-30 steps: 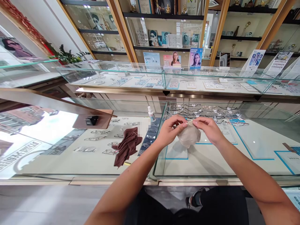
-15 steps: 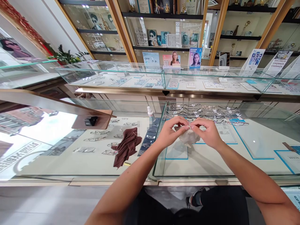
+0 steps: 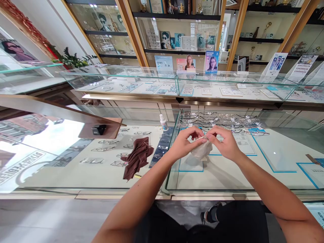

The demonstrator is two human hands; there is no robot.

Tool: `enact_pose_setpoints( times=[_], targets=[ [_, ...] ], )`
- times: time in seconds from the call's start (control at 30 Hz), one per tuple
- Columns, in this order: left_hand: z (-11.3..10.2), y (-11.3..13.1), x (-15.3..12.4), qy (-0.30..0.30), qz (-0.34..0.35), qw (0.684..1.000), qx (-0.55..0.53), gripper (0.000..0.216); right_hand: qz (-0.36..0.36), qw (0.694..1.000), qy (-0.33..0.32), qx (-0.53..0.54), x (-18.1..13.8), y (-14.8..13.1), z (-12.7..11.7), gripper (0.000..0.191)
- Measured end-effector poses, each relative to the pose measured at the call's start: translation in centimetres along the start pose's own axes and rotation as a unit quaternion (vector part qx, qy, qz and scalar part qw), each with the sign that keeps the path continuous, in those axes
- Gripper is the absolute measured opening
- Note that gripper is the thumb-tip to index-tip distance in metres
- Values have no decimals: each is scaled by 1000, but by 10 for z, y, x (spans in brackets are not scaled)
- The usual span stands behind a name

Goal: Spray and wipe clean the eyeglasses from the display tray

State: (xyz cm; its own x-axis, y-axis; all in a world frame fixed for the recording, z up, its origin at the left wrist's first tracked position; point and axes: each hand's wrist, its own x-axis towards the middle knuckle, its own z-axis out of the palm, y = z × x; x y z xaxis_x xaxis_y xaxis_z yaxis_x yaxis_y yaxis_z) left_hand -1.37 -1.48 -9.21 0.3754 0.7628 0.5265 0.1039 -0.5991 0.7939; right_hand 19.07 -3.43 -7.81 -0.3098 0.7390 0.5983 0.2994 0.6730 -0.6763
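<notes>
A crumpled off-white cloth (image 3: 202, 151) hangs above the glass counter, its upper edge pinched at the fingertips. My left hand (image 3: 188, 141) is closed on it from the left, thumb pressed along the top edge. My right hand (image 3: 224, 142) pinches the same edge from the other side, and the two sets of fingertips nearly meet. Whether anything is wrapped inside the cloth is hidden. Just beyond my hands, rows of eyeglasses (image 3: 207, 118) lie in the display.
A brown cloth (image 3: 138, 157) lies to the left, with a white spray bottle (image 3: 163, 122) behind it. A wood-framed mirror (image 3: 50, 135) leans in at far left. Across the back runs another glass case (image 3: 152, 88), with signs standing on top.
The off-white cloth has swung slightly left, and its right side has pulled away from my right palm. My fingers have shifted a little along its edge; both hands stay close together.
</notes>
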Motion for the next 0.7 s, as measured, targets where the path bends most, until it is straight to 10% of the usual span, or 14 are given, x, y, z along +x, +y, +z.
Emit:
enact_pose_setpoints(
  times=[0.7],
  targets=[
    [-6,13,-1,-94,37,994,39,13,-31,997,-22,-72,2,-1,-13,30]
  ],
)
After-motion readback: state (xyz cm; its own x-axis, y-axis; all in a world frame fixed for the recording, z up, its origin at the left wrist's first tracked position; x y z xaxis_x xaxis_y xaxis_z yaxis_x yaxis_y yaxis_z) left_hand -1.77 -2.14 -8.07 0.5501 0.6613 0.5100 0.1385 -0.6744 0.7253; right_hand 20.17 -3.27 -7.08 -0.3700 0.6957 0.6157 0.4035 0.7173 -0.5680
